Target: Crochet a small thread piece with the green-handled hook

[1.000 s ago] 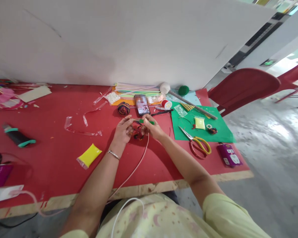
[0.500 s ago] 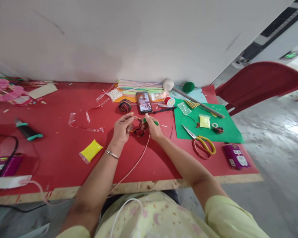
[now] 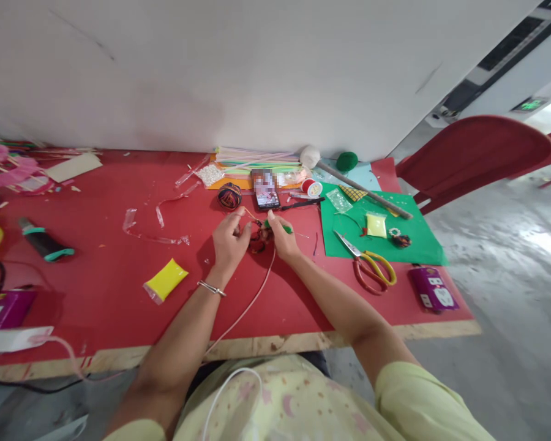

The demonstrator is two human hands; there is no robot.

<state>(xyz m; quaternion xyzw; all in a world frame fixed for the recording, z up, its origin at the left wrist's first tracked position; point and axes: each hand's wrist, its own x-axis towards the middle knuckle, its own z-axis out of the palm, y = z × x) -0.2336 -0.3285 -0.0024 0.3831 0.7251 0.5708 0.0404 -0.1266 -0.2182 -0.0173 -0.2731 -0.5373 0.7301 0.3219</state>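
My right hand is closed round the green handle of a crochet hook, its thin metal shaft pointing right. A small dark multicoloured crocheted piece hangs between my hands, next to the right fingers. My left hand is closed with bent fingers, and a thin strand of yarn runs from its fingertips toward the piece. Just behind stands a ball of dark variegated yarn. A phone lies beyond both hands. The left fingers partly hide the yarn's path.
Scissors lie partly on a green sheet at right. A yellow clay packet and a utility knife are at left. A pink cable crosses the table edge. Purple boxes stand at both sides.
My left hand has turned, its thumb now lower and nearer the crocheted piece. The right hand keeps hold of the crochet hook. The whole view has shifted slightly.
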